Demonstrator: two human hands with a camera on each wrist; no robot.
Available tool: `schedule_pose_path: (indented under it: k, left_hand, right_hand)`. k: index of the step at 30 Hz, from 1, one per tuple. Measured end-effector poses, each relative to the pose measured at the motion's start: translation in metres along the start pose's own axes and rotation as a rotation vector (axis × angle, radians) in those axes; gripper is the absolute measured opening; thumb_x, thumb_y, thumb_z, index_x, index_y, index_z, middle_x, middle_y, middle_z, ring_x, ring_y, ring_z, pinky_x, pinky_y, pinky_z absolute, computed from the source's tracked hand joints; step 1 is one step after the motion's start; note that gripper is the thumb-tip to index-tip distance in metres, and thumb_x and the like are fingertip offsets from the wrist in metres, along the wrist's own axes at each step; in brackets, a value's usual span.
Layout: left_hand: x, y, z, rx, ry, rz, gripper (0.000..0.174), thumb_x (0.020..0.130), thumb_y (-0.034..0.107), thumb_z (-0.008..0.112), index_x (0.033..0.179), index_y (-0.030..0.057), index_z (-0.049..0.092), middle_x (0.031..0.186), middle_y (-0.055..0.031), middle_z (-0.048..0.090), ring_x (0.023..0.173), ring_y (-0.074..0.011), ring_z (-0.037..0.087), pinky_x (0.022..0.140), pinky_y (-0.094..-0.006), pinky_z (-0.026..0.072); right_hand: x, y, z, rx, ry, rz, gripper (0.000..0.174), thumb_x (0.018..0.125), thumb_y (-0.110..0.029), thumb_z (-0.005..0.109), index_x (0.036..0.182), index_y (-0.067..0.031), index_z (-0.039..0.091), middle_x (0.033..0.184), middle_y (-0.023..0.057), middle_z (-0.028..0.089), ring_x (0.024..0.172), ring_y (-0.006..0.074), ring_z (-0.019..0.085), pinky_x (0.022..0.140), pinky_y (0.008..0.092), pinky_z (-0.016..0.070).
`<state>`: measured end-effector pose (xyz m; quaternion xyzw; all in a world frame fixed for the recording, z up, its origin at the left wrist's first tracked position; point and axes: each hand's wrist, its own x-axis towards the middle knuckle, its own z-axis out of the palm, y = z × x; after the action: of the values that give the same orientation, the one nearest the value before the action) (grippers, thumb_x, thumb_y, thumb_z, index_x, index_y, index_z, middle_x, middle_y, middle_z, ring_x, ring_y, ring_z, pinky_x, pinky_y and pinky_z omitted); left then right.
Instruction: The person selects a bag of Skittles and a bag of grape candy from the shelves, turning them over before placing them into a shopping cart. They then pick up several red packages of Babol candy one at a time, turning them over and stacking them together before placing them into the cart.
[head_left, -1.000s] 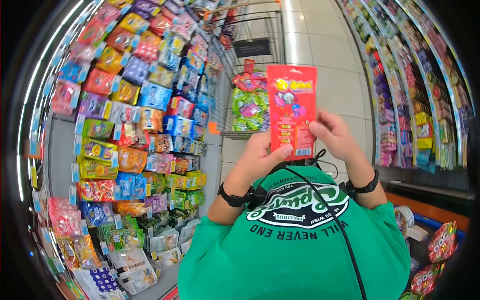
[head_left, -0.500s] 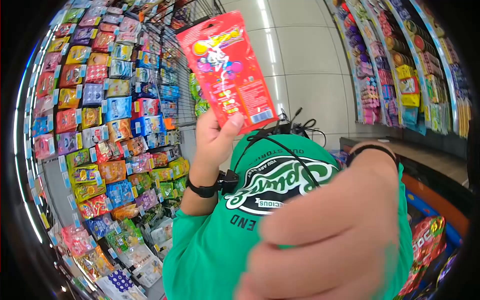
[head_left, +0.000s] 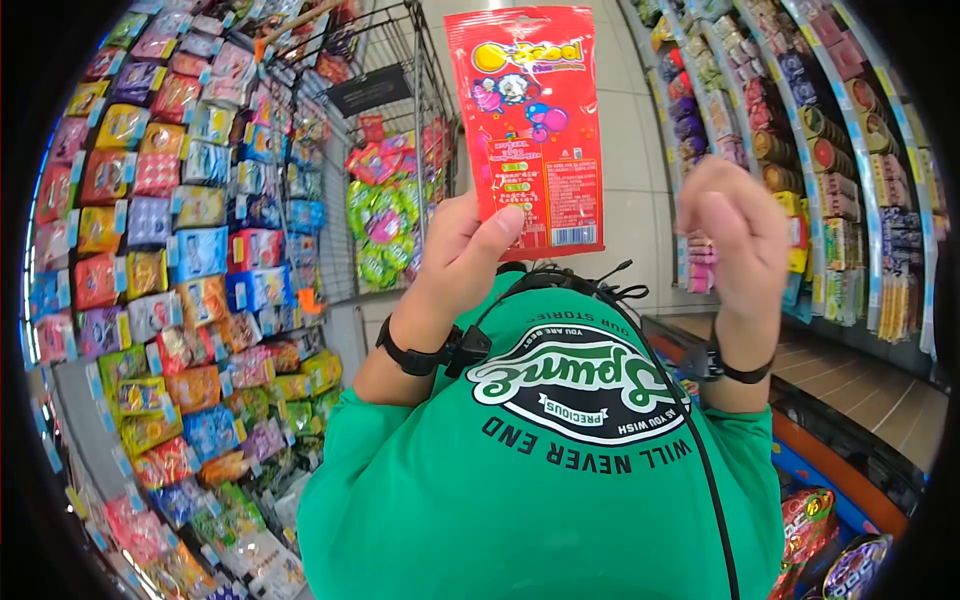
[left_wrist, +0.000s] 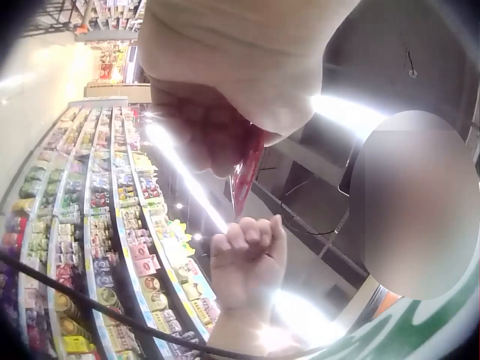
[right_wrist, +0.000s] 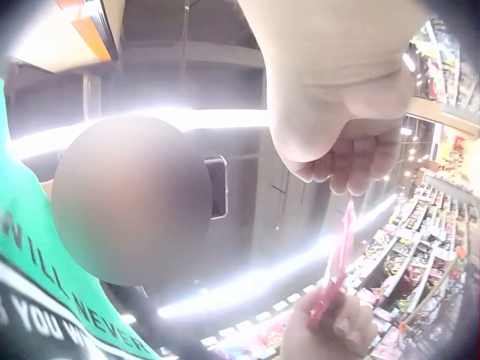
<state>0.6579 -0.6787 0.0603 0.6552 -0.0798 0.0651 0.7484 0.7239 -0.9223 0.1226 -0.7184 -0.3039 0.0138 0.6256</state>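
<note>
In the head view a flat red candy packet [head_left: 530, 130] stands with its printed side towards the camera. The left hand [head_left: 460, 250] pinches its lower left edge, thumb across the front and fingers behind. Off to the packet's right, the right hand [head_left: 735, 235] is raised with curled fingers and holds nothing. The left wrist view has the packet [left_wrist: 247, 176] edge-on in the left hand [left_wrist: 217, 112], with the curled right hand [left_wrist: 250, 259] beyond it. In the right wrist view the packet [right_wrist: 341, 255] rises from the left hand [right_wrist: 330, 326] towards the right hand [right_wrist: 345, 150].
A wire cart [head_left: 395, 110] with green and pink bags stands beyond the left hand. Hanging snack bags [head_left: 205, 255] fill the left rack. Shelves of packets [head_left: 830, 150] line the right side, above a brown ledge [head_left: 850, 385]. A cord hangs over the green shirt [head_left: 560, 510].
The right hand let go of the packet, swung close to the camera, then moved back out to the packet's right. The left hand kept its hold and has shifted left.
</note>
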Motion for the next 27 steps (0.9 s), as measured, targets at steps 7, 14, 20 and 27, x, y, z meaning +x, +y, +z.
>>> schedule_pose_path:
  k: [7, 14, 20, 27]
  left_hand:
    - [0.082, -0.007, -0.05, -0.242, -0.115, -0.038, 0.04, 0.095, 0.02, 0.04, 0.121, -0.0084, 0.054, 0.109, -0.0138, 0.066, 0.096, -0.0164, 0.062, 0.086, -0.0305, 0.0481]
    - [0.119, -0.014, -0.11, -0.268, -0.062, 0.039, 0.041, 0.094, 0.019, 0.038, 0.12, -0.0082, 0.054, 0.109, -0.0137, 0.066, 0.097, -0.0166, 0.062, 0.087, -0.0311, 0.0473]
    - [0.116, -0.007, -0.146, -0.263, 0.166, 0.001, 0.04, 0.094, 0.019, 0.038, 0.119, -0.0068, 0.056, 0.107, -0.013, 0.066, 0.095, -0.0162, 0.062, 0.085, -0.0302, 0.0481]
    - [0.11, -0.011, -0.17, -0.1, 0.5, 0.075, 0.037, 0.094, 0.017, 0.04, 0.116, -0.0057, 0.058, 0.105, -0.0125, 0.067, 0.091, -0.0161, 0.063, 0.082, -0.0303, 0.0487]
  right_hand:
    - [0.089, 0.033, 0.038, 0.025, -0.182, 0.235, 0.019, 0.092, -0.018, 0.057, 0.09, 0.001, 0.06, 0.081, 0.0041, 0.061, 0.074, 0.011, 0.053, 0.07, 0.0261, 0.0435]
    - [0.169, 0.053, 0.08, -0.012, -0.365, 0.213, 0.019, 0.092, -0.017, 0.058, 0.086, 0.0011, 0.06, 0.078, 0.0022, 0.061, 0.075, 0.0081, 0.052, 0.069, 0.0253, 0.043]
    - [0.228, 0.082, 0.117, 0.21, -0.574, 0.233, 0.019, 0.093, -0.016, 0.058, 0.085, 0.0009, 0.059, 0.084, 0.0023, 0.063, 0.078, 0.0076, 0.052, 0.07, 0.0247, 0.0429]
    - [0.293, 0.12, 0.164, 0.365, -0.858, 0.147, 0.019, 0.092, -0.017, 0.058, 0.083, -0.0004, 0.058, 0.081, 0.0017, 0.062, 0.076, 0.0071, 0.052, 0.068, 0.0242, 0.0426]
